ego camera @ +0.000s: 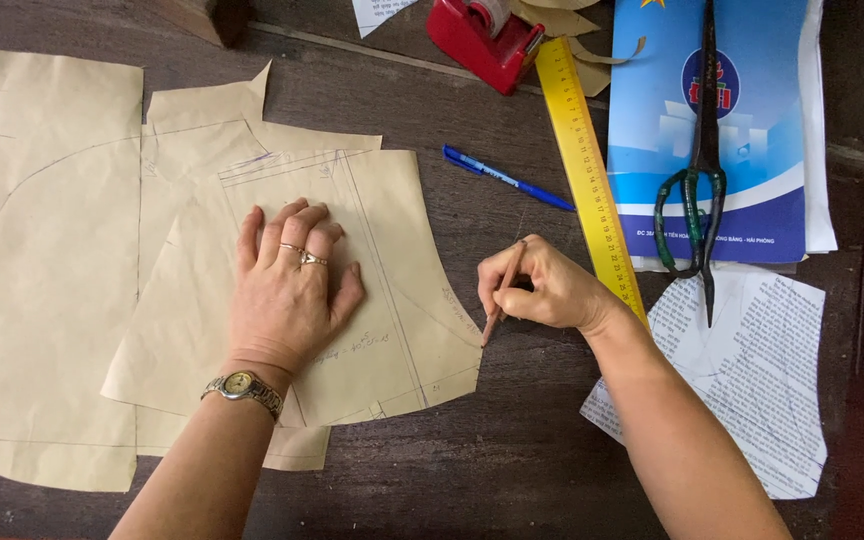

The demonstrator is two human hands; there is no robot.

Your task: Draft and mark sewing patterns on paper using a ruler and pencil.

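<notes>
We press our left hand (287,285) flat on the top pattern piece (372,290), while our right hand (542,290) pinches a brown pencil (504,293), its long axis tilted near-left, tip just beside the paper's right edge.

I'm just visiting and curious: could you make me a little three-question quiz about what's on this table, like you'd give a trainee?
1. True or false: the left hand lies flat on the top pattern paper.
2. What does the right hand hold? A) a blue pen B) a brown pencil C) scissors
3. Fill in: the scissors lie on a blue ____.

Key:
1. True; the palm presses the paper down.
2. B; the pencil has its tip at the paper's right edge, while the blue pen lies unheld beside the yellow ruler.
3. Booklet.
</notes>
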